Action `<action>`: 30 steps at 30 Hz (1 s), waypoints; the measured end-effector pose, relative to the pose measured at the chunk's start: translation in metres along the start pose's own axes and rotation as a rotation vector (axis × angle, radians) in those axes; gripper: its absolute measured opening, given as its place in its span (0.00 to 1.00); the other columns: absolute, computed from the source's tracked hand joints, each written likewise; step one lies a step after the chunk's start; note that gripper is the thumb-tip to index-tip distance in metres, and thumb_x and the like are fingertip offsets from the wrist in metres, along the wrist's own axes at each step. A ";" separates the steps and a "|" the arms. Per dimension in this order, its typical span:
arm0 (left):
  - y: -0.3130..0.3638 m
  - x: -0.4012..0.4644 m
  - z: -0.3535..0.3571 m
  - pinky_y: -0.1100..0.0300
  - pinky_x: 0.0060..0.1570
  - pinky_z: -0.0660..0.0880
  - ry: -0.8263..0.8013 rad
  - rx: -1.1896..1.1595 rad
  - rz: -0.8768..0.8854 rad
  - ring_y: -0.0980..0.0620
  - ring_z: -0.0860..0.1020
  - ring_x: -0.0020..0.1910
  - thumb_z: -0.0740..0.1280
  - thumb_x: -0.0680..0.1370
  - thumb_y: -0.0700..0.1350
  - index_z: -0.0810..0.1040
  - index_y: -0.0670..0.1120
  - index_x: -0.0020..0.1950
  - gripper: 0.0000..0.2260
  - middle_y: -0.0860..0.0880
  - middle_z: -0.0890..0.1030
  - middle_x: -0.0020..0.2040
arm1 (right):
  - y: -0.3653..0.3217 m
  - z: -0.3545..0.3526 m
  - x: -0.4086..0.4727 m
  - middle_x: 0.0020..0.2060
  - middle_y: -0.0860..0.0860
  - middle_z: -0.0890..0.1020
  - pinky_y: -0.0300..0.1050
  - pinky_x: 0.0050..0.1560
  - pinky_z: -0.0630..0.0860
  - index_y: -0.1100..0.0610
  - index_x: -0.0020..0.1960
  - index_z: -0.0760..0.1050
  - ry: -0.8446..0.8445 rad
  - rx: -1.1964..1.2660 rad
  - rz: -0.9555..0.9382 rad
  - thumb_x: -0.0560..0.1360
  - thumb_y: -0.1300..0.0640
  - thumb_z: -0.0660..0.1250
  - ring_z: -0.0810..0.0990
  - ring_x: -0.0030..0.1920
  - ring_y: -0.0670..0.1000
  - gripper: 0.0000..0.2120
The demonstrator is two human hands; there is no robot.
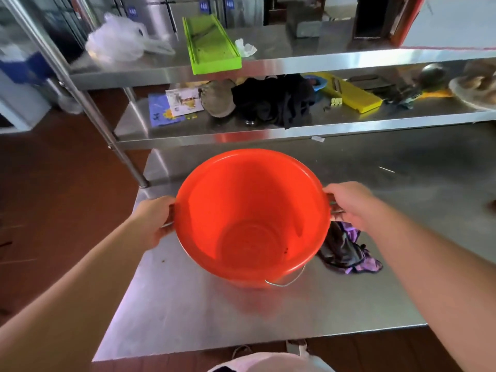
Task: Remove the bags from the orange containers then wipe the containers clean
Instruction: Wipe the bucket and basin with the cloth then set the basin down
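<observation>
While both arms reach forward, the left hand (153, 220) and right hand (349, 201) grip opposite sides of the orange bucket's (249, 218) rim, seemingly lifted slightly above the steel table (188, 304).

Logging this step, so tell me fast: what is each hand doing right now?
Left hand: closed on the orange bucket at its rim.
Right hand: closed on the bucket's opposite rim.
</observation>
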State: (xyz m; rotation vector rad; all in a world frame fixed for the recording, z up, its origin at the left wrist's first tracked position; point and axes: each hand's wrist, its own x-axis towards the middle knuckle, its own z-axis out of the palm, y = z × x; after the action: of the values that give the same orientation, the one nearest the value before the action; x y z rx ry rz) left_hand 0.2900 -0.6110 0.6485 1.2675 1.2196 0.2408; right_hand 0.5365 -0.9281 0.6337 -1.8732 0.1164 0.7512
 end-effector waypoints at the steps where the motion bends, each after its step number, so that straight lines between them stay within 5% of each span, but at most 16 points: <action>1: 0.001 0.000 0.003 0.54 0.48 0.79 0.016 -0.006 0.000 0.50 0.78 0.40 0.68 0.77 0.41 0.82 0.46 0.47 0.03 0.49 0.82 0.40 | -0.002 -0.001 0.007 0.34 0.55 0.82 0.46 0.32 0.78 0.60 0.46 0.81 -0.034 0.002 0.007 0.77 0.60 0.65 0.80 0.31 0.54 0.07; 6: -0.001 -0.010 0.013 0.55 0.44 0.76 0.118 0.060 0.022 0.49 0.76 0.40 0.69 0.75 0.44 0.82 0.47 0.50 0.05 0.46 0.79 0.43 | -0.006 -0.017 0.035 0.38 0.55 0.83 0.49 0.37 0.82 0.58 0.49 0.81 -0.261 0.015 0.022 0.79 0.55 0.65 0.83 0.35 0.55 0.08; 9: -0.003 -0.016 0.018 0.55 0.44 0.76 0.296 0.574 0.173 0.44 0.79 0.45 0.66 0.75 0.53 0.82 0.48 0.59 0.16 0.42 0.81 0.51 | 0.003 -0.029 0.059 0.40 0.54 0.84 0.48 0.40 0.81 0.57 0.50 0.81 -0.286 -0.035 0.021 0.81 0.52 0.64 0.82 0.38 0.54 0.10; 12: -0.002 -0.040 0.043 0.48 0.60 0.74 0.413 0.885 0.450 0.37 0.76 0.61 0.64 0.76 0.51 0.80 0.48 0.66 0.20 0.41 0.80 0.61 | 0.029 -0.040 0.085 0.44 0.57 0.83 0.46 0.41 0.78 0.61 0.57 0.79 -0.192 -0.258 -0.015 0.80 0.56 0.62 0.80 0.40 0.55 0.12; 15: -0.004 -0.077 0.093 0.56 0.57 0.70 0.234 0.937 0.696 0.46 0.77 0.58 0.69 0.76 0.46 0.81 0.49 0.62 0.14 0.50 0.80 0.55 | 0.071 -0.052 0.105 0.57 0.61 0.83 0.47 0.50 0.76 0.60 0.60 0.79 -0.159 -0.744 -0.105 0.81 0.55 0.63 0.82 0.52 0.58 0.13; 17: -0.009 -0.102 0.130 0.64 0.52 0.66 0.072 0.965 0.822 0.54 0.77 0.52 0.70 0.77 0.45 0.82 0.49 0.58 0.10 0.56 0.77 0.48 | 0.102 -0.057 0.114 0.57 0.61 0.82 0.48 0.54 0.76 0.57 0.60 0.78 -0.121 -0.858 -0.165 0.78 0.54 0.65 0.80 0.57 0.61 0.13; 21: -0.024 -0.133 0.187 0.61 0.55 0.70 -0.148 1.045 0.844 0.52 0.77 0.53 0.67 0.79 0.52 0.80 0.52 0.58 0.10 0.56 0.78 0.50 | 0.170 -0.057 0.128 0.72 0.60 0.68 0.55 0.69 0.68 0.45 0.78 0.60 -0.130 -1.035 -0.131 0.74 0.42 0.70 0.68 0.71 0.64 0.36; 24: -0.037 -0.144 0.213 0.52 0.58 0.74 -0.179 1.172 0.779 0.48 0.77 0.56 0.64 0.78 0.59 0.77 0.54 0.60 0.15 0.54 0.78 0.55 | 0.206 -0.054 0.133 0.74 0.60 0.62 0.59 0.68 0.69 0.40 0.79 0.55 -0.144 -1.048 -0.121 0.70 0.36 0.71 0.67 0.70 0.66 0.43; 30: -0.051 -0.146 0.232 0.49 0.52 0.76 -0.100 1.218 0.736 0.47 0.78 0.54 0.65 0.77 0.62 0.73 0.54 0.60 0.17 0.53 0.78 0.55 | 0.228 -0.056 0.133 0.78 0.55 0.55 0.62 0.66 0.71 0.38 0.77 0.54 -0.160 -1.174 -0.170 0.69 0.33 0.69 0.68 0.69 0.67 0.42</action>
State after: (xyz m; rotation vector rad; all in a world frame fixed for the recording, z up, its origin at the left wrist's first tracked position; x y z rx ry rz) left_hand 0.3896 -0.8711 0.6463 2.7357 0.7037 -0.0872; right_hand 0.5736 -1.0403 0.3912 -2.8366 -0.7268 0.9342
